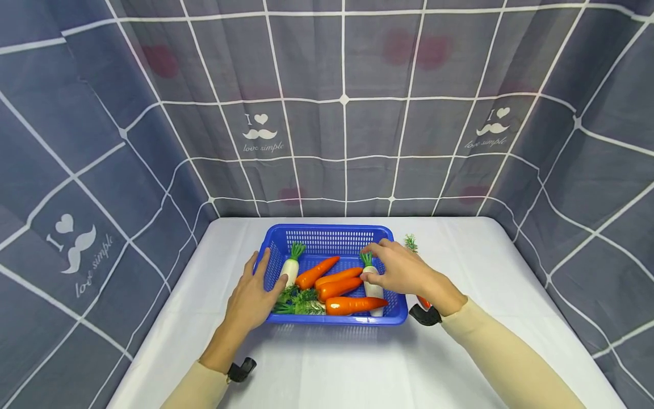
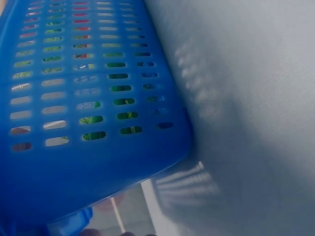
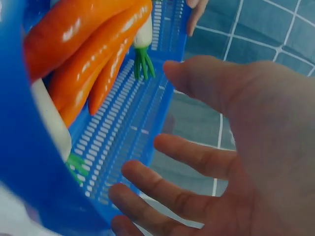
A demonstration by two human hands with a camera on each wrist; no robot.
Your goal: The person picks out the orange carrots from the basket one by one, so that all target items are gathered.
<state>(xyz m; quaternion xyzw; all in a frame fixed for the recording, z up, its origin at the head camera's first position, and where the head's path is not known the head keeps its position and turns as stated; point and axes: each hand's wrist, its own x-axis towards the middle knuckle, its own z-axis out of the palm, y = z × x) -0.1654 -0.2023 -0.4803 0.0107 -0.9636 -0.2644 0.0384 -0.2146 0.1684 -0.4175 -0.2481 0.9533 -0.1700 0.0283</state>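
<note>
A blue plastic basket (image 1: 332,320) stands on the white table with several orange carrots (image 1: 349,305) inside. One white radish (image 1: 289,270) with a green top lies at the basket's left, another white radish (image 1: 374,290) at its right. My left hand (image 1: 254,298) is at the basket's left side, fingers extended along the rim and thumb over the inside. Over the right-hand radish hovers my right hand (image 1: 406,272); in the right wrist view its fingers (image 3: 184,152) are spread and hold nothing. The left wrist view shows mostly the basket wall (image 2: 93,162).
Just right of the basket, partly hidden under my right forearm, lies another carrot (image 1: 424,303) with a feathery green top (image 1: 411,243). A grey checked curtain (image 1: 317,130) surrounds the white tabletop (image 1: 327,369) at the back and sides.
</note>
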